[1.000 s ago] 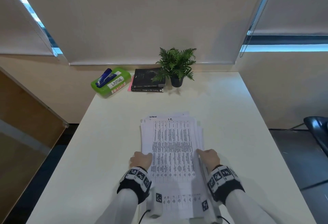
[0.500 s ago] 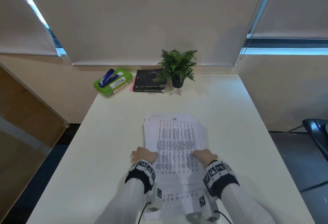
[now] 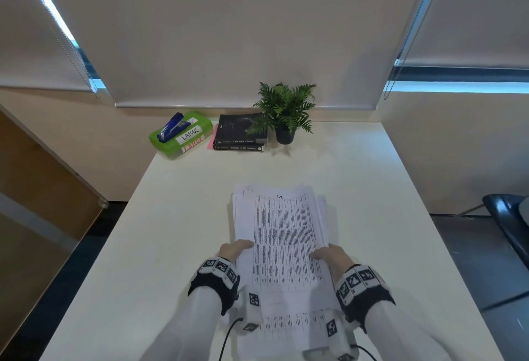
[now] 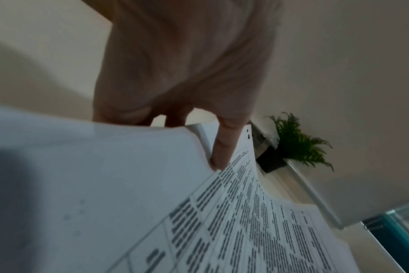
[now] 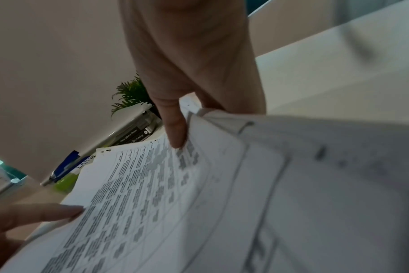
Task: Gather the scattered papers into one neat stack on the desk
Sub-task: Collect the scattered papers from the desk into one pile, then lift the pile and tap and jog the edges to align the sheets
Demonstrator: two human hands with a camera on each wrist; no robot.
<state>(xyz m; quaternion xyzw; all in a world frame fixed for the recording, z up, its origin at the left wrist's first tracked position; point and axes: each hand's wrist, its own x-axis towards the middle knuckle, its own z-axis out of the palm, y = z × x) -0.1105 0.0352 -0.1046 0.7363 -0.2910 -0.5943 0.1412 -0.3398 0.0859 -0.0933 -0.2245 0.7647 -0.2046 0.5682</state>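
Your left hand [image 3: 234,249] is gripping the near left edge of the papers [image 3: 282,242], its fingers [image 4: 224,147] curling over onto the printed top sheet with the rest tucked underneath. Your right hand [image 3: 332,256] is doing the same on the near right edge, one of its fingers [image 5: 175,127] pressing down on the text. Neither hand is open; both are closing round the same pile, which is sitting mid-worktop [image 3: 386,189] with its near end bowing up between your hands.

The risk, as I judge it, is in the far end: the sheets there are fanning out unevenly, corners poking past one another. If you are squeezing inward too hard, the pile is going to buckle and loose inner sheets may slide out the far side. The plant [image 3: 286,108], books [image 3: 242,131] and green box [image 3: 180,136] are sitting well apart at the far edge.
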